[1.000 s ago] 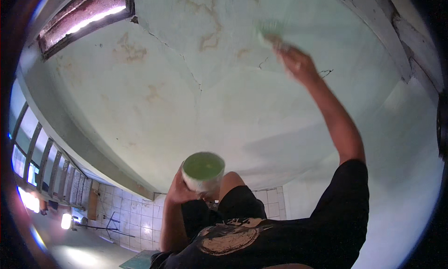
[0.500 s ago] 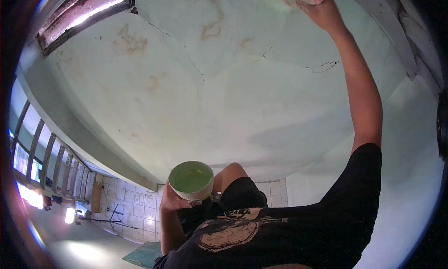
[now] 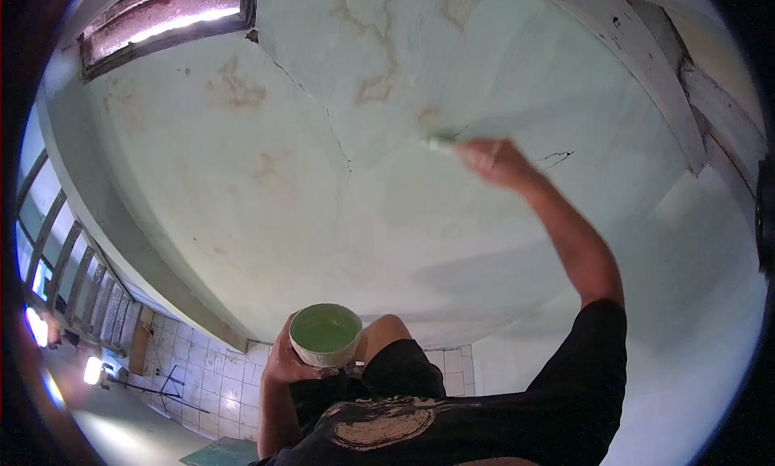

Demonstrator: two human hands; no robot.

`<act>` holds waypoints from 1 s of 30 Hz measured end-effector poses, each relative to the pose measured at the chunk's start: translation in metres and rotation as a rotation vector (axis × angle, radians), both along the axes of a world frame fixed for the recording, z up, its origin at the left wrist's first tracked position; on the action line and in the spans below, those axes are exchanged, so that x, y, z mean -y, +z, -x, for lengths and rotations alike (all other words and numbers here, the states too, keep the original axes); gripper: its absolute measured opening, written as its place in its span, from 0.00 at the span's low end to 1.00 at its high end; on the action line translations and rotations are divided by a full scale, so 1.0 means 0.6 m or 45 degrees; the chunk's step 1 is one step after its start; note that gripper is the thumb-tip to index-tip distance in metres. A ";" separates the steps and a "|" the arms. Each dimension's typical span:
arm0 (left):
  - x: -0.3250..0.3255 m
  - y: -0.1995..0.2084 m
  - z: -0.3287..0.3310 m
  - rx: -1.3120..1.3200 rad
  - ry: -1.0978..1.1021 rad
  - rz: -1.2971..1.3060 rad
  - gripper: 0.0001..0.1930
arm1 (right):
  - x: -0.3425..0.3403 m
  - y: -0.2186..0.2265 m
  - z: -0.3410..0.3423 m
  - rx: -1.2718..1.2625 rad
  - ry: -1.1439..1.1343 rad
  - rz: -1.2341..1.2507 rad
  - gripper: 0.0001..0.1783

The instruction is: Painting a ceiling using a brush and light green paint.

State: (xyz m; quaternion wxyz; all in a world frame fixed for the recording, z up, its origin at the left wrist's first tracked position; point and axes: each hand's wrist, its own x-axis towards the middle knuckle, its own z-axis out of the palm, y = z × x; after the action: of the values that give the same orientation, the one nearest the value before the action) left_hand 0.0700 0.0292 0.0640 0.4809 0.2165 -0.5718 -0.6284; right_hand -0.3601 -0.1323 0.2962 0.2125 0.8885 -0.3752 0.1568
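My left hand (image 3: 284, 359) grips a white tub (image 3: 329, 358) from its left side and underneath, in front of my body. Pale green liquid paint (image 3: 325, 329) fills much of it. Out ahead, my right arm is stretched toward the pale green wall (image 3: 387, 232). My right hand (image 3: 494, 161) is closed round a paintbrush (image 3: 440, 143), its pale bristle end pointing left against the wall. The brush and fingers are slightly blurred. Close to the bristles are a brown stain and a short crack.
A long crack (image 3: 329, 123) and several brown stains mark the wall. A framed opening (image 3: 169, 26) is at upper left, wooden beams (image 3: 638, 70) at upper right. Below left are a slatted railing (image 3: 77, 264), a lit lamp (image 3: 94, 371), a thin black stand (image 3: 165, 389) and tiled floor (image 3: 230, 377).
My right hand has brought the brush down and left from the top of the wall to its middle. The view has shifted a little; my left hand keeps holding the tub.
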 end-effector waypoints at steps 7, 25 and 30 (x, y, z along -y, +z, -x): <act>0.011 -0.028 0.002 -0.005 0.048 -0.054 0.54 | 0.001 0.275 -0.030 0.051 0.082 1.000 0.13; 0.015 -0.007 -0.009 0.177 -0.020 -0.033 0.53 | 0.018 0.142 -0.063 0.197 0.027 0.487 0.13; 0.003 -0.008 0.019 -0.012 0.003 -0.143 0.53 | 0.003 0.131 -0.062 0.077 0.187 0.729 0.19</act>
State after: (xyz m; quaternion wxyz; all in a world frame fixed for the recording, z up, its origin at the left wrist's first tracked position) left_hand 0.0585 0.0276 0.0592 0.4714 0.2408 -0.5331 -0.6600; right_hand -0.3227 -0.1339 0.3748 0.4311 0.8122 -0.2565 0.2978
